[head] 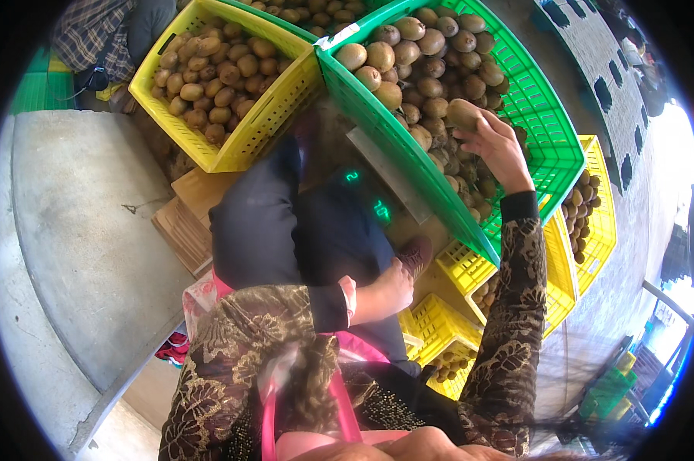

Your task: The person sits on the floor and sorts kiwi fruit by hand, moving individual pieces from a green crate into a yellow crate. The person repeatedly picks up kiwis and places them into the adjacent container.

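My right hand (492,145) reaches over a large green plastic crate (404,150) filled with kiwifruit. Its fingers hold one kiwifruit (463,114) at the fingertips, above the pile (433,86). My left hand (392,289) is low over my lap, near my knee and close to a dark red shoe (416,255). Its fingers are curled, and whether anything is inside them is hidden. A yellow plastic crate (272,124) with more kiwifruit (214,80) stands to the left of the green one.
Yellow crates (597,225) with kiwifruit stand at the right, others (439,325) below the green crate. Flattened cardboard (182,236) lies beside my leg, by a concrete ledge (87,213). Green lit digits (381,210) show near my knees. A person in a plaid garment (90,34) is at upper left.
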### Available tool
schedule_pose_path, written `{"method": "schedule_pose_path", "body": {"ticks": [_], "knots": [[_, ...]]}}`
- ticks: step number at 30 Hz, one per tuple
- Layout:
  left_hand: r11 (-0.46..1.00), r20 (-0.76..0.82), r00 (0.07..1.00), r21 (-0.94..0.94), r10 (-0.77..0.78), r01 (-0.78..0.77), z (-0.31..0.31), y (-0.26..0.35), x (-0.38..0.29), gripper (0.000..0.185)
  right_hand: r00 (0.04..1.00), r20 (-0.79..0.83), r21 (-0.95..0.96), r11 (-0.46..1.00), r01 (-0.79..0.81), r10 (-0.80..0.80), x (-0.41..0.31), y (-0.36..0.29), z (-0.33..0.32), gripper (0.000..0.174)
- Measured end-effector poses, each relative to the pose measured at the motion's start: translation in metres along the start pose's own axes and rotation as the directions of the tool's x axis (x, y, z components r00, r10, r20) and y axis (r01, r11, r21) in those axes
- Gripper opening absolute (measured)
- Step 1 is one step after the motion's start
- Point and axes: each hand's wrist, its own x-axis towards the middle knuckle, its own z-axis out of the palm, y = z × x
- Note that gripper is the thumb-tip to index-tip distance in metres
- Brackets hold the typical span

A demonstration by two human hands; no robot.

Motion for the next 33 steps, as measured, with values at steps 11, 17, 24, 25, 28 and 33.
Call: {"method": "schedule_pose_path", "body": {"ticks": [11,17,24,25,28,33], "knots": [[0.999,-0.056,0.998,-0.024,0.027,-0.028,-0.002,-0.007,0.000,0.018,0.974,-0.013,0.377,0.902,0.213,-0.224,-0.064,0.001,-0.028,0.054],[0.997,-0.102,0.995,-0.079,0.002,-0.011,-0.011,-0.013,-0.001,0.010,0.931,-0.178,0.497,0.788,0.364,-0.318,-0.085,0.017,-0.049,0.042],[0.999,-0.087,0.995,0.031,0.040,-0.037,-0.004,-0.011,0.000,0.009,0.752,-0.568,0.046,0.899,0.436,-0.335,-0.148,0.010,-0.090,0.050],[0.999,-0.059,0.998,0.015,0.034,-0.033,-0.004,-0.011,0.000,0.009,0.730,-0.588,0.034,0.891,0.453,-0.349,-0.152,0.010,-0.094,0.055],[0.999,-0.017,0.999,-0.008,0.032,-0.032,-0.009,-0.013,0.001,0.010,0.676,-0.645,0.040,0.867,0.496,-0.357,-0.164,0.015,-0.108,0.056],[0.999,-0.135,0.990,0.048,0.026,-0.020,-0.005,-0.012,-0.006,0.010,0.510,-0.774,0.059,0.760,0.648,-0.375,-0.176,0.025,-0.174,0.039]]}}
